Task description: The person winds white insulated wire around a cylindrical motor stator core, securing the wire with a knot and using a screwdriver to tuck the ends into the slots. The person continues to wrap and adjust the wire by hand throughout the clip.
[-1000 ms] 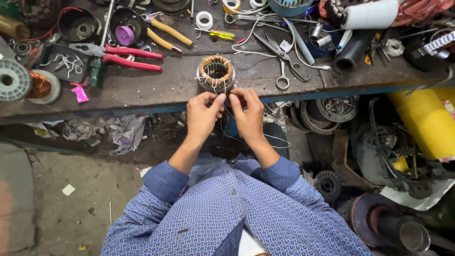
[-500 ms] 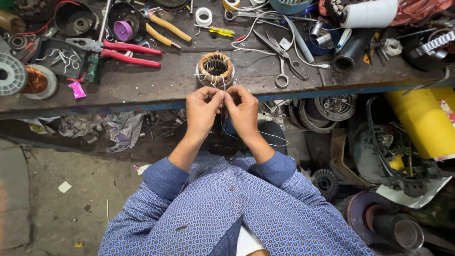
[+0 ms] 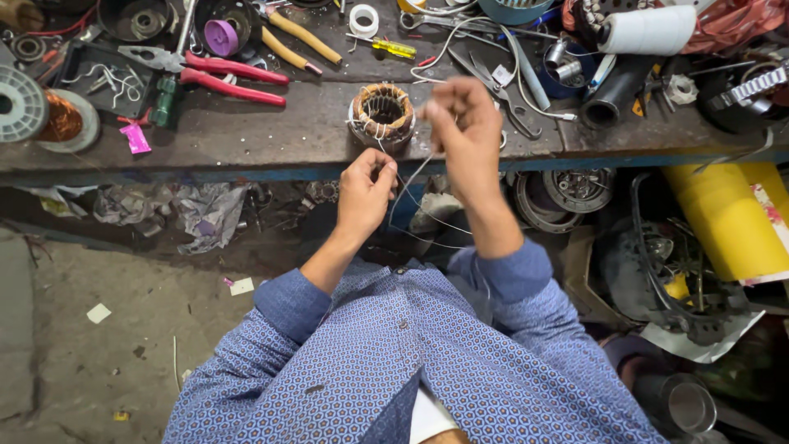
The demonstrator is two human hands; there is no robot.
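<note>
A round motor stator [image 3: 382,115] wound with copper coils stands on the dark workbench [image 3: 271,136] near its front edge. Thin pale wires [image 3: 411,177] run from it toward me. My left hand [image 3: 366,193] is below the bench edge, fingers pinched on a wire. My right hand [image 3: 464,131] is raised beside the stator on its right, pinching another wire and holding it taut. Both sleeves are blue patterned cloth.
Red-handled pliers [image 3: 222,76], yellow-handled pliers [image 3: 300,37], a small yellow screwdriver [image 3: 386,47], scissors [image 3: 505,82], a tape roll [image 3: 363,18], wire spools [image 3: 37,111] and a white paper roll [image 3: 649,31] crowd the bench. A yellow container [image 3: 727,218] and motor parts lie below.
My hands, which were pinched together just below the stator, have parted. The right hand rose up beside the stator drawing a wire; the left stayed low.
</note>
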